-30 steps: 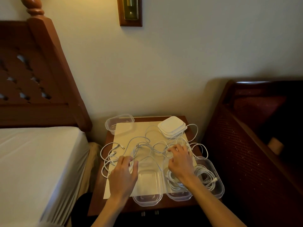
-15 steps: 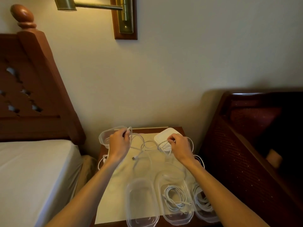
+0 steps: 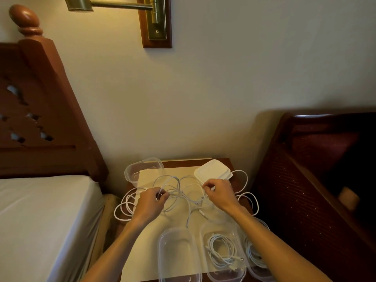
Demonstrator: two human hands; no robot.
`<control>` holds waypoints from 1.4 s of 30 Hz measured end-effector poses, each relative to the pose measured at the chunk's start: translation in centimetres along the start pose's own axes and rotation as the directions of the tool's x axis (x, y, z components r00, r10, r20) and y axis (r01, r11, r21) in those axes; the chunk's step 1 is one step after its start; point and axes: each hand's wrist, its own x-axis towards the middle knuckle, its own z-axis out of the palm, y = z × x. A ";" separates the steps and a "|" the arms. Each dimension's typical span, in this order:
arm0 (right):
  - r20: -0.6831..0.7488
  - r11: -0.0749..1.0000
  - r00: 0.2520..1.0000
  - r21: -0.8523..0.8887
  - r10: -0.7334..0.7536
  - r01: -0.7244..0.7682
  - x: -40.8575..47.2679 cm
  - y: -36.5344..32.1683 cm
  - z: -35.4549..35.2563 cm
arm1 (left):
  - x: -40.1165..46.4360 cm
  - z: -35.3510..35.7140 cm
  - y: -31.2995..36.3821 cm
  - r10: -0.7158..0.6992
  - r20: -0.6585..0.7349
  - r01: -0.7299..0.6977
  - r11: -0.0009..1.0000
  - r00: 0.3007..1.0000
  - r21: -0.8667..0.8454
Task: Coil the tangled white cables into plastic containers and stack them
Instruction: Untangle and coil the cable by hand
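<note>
The job is about half done. Two boxes at the near edge of the table (image 3: 240,165) already have a coiled cable inside: the middle box (image 3: 222,251) and the right box (image 3: 256,259) at the near right corner. The left box (image 3: 179,255) in that row has nothing in it yet. One more empty box (image 3: 142,169) sits at the far left corner. A pile of white lids (image 3: 212,171) waits at the far right corner.

The tangle (image 3: 183,192) of white cables lies across the middle of the table, on a pale sheet (image 3: 150,237). Some loops hang over the left edge and some over the right edge.

The left hand (image 3: 149,204) has its fingers curled, pinching a strand of the tangle. The right hand (image 3: 220,192) pinches another strand, just near the lids. The hands look like they are pulling one cable free.

Still to do, I think: free the cables, coil them into the two empty boxes, put lids on, and stack all the boxes.
</note>
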 end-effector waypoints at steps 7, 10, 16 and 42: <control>0.131 0.870 0.960 -0.467 0.249 -0.161 2.3 -1.6 2.5 | -1.8 1.3 -0.7 -0.024 0.012 0.025 0.996 1.000 -0.086; 0.050 0.930 0.963 -0.277 0.265 -0.242 3.8 -2.0 2.6 | -2.0 1.3 -0.7 0.003 0.059 0.000 0.999 0.998 -0.053; 0.020 0.789 0.993 0.605 0.118 -0.106 5.1 -6.7 -2.4 | -1.9 0.3 0.6 0.050 0.250 -0.088 0.986 0.967 0.144; 0.099 0.740 0.989 0.673 -0.113 0.017 4.0 -11.2 -11.0 | 3.4 -19.0 16.8 0.337 -0.632 -0.526 0.840 0.698 -0.132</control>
